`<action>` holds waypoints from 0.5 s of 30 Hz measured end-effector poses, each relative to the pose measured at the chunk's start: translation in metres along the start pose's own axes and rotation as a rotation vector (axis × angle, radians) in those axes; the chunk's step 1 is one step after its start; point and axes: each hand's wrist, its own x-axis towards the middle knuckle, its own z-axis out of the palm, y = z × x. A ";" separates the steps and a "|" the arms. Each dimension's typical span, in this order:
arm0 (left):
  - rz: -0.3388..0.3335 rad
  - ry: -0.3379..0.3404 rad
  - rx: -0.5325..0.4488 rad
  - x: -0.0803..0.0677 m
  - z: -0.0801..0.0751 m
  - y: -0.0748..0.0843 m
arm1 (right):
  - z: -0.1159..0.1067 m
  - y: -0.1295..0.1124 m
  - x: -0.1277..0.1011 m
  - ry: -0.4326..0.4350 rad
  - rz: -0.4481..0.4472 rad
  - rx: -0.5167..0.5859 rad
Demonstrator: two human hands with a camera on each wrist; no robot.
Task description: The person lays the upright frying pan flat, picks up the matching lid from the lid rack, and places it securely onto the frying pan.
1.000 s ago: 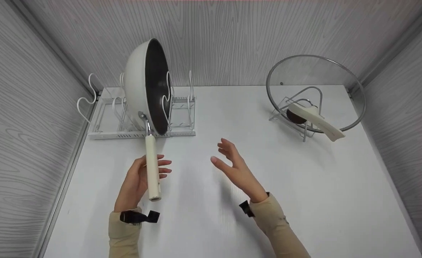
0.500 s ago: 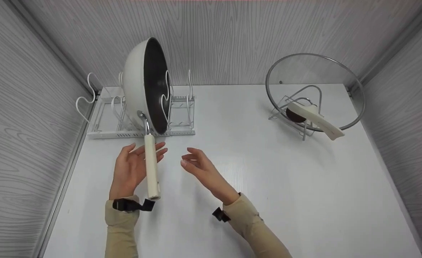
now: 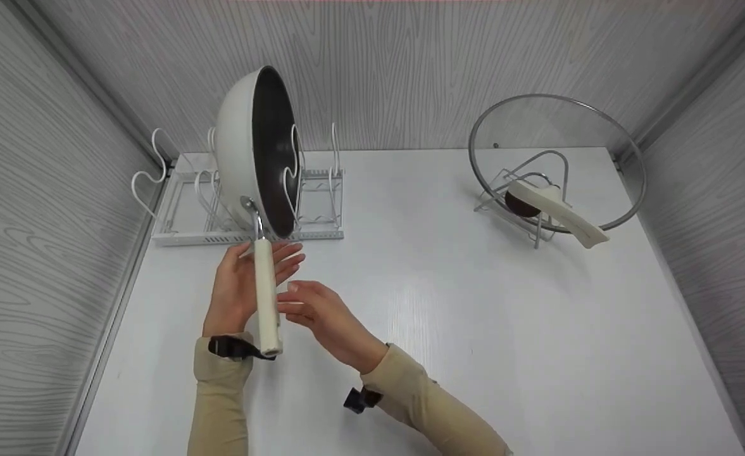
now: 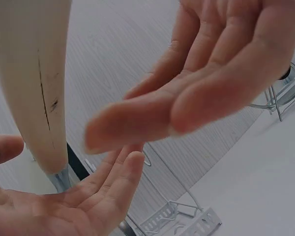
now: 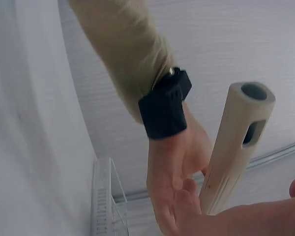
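A deep frying pan (image 3: 236, 145), cream outside and dark inside, stands on its side in a white wire rack (image 3: 321, 235) in the head view. Its long cream handle (image 3: 267, 294) points toward the person. Behind and below that handle lies the left hand (image 3: 231, 294), palm up with fingers extended; whether the palm touches it is hard to tell. From the right, the right hand (image 3: 334, 326) has its loosely bent fingertips beside the handle, not wrapped round it. In the left wrist view, a gap shows between the right fingers (image 4: 132, 120) and the handle (image 4: 34, 83).
At the back right, a large glass lid (image 3: 643, 183) with a metal rim leans on a grey wire stand (image 3: 538, 237). A cream elongated piece (image 3: 559, 212) with a dark round part sits at its front. Wood-patterned walls (image 3: 410, 76) border the white tabletop (image 3: 505, 354).
The right hand has moved left to the pan's handle. The left hand has moved forward beneath the handle, its fingers spreading past it. The pan stays in the rack.
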 end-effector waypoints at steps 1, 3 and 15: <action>0.004 -0.002 0.017 0.000 0.001 0.002 | 0.004 0.000 0.000 -0.014 0.010 0.040; 0.012 -0.004 0.042 0.001 0.002 0.005 | 0.010 0.000 0.000 -0.038 0.034 0.122; -0.025 0.019 0.138 0.004 0.008 0.013 | 0.042 0.003 0.009 -0.004 0.152 0.380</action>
